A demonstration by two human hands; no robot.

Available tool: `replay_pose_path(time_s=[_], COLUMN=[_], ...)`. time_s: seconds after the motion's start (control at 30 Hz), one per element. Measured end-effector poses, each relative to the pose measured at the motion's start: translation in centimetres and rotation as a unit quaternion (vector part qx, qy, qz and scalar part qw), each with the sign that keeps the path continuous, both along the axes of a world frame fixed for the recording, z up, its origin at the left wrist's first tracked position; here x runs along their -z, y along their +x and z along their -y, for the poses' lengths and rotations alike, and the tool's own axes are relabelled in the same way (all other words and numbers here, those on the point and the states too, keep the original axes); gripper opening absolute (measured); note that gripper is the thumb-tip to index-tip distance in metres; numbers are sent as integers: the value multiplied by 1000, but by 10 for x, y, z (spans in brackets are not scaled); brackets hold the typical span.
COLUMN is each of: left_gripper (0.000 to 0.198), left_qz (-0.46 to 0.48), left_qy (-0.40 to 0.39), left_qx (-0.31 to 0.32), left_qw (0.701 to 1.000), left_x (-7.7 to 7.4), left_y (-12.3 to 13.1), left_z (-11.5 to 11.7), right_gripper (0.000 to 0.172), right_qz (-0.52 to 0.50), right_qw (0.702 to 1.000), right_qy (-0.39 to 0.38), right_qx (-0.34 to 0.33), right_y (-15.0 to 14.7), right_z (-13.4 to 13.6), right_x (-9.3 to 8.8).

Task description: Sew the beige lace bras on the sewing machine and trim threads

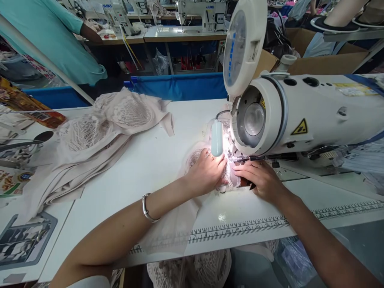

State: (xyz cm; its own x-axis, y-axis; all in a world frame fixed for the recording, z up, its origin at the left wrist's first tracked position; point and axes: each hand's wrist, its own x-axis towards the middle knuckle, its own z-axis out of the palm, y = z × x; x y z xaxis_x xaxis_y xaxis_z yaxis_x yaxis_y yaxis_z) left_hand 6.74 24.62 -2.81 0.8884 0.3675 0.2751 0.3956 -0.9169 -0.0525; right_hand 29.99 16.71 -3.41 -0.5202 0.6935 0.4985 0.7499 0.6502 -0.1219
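A pale pink bra (195,155) with lacy cups lies under the head of a white sewing machine (318,116), lit by a small lamp (217,138). My left hand (207,172) has its fingers curled and closed on the bra's lace edge, left of the needle area. On the other side, my right hand (261,179) rests with fingers stretched out over the fabric beside the presser foot. A small dark pointed thing under the right palm is too hidden to name. The needle itself cannot be made out. Sheer fabric trails below my left forearm over the table edge.
A pile of similar bras (111,120) lies on the left of the white table (144,160). A printed ruler (240,229) runs along its front edge. The machine's round cover (246,44) stands raised. More bras (192,270) hang at my lap. A person in turquoise (57,44) is beyond.
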Motion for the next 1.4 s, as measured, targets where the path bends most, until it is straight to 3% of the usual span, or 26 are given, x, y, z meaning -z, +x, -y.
replay_pose_path(time_s=[0.27, 0.33, 0.4, 0.5, 0.63, 0.77, 1.13, 1.4], left_gripper=[37, 28, 27, 29, 27, 27, 29, 34], left_qz=[1, 16, 16, 6, -5, -14, -5, 11], left_qy=[-1, 8, 4, 8, -2, -24, -4, -33], left_qx=[-46, -8, 81, 174, 147, 111, 83, 83], left_qw=[999, 1000, 997, 985, 989, 993, 997, 996], left_x=[-2, -2, -1, 2, 3, 0, 3, 1], left_y=[2, 3, 4, 6, 6, 5, 2, 0], left_z=[-1, 0, 2, 7, 14, 14, -3, -19], right_gripper=[68, 68, 67, 54, 35, 35, 66, 69], right_qz=[12, 8, -2, -25, -60, -62, -31, -17], right_qw=[999, 999, 999, 999, 998, 998, 999, 999], right_qy=[-14, -26, -31, -14, -1, -5, -26, -4], right_qx=[26, 31, 29, 16, 6, 8, 20, 46], right_y=[4, 4, 4, 3, 2, 1, 5, 2], right_z=[-2, -2, -2, 0, 2, 2, -1, 0], right_x=[8, 8, 8, 5, 4, 3, 5, 5])
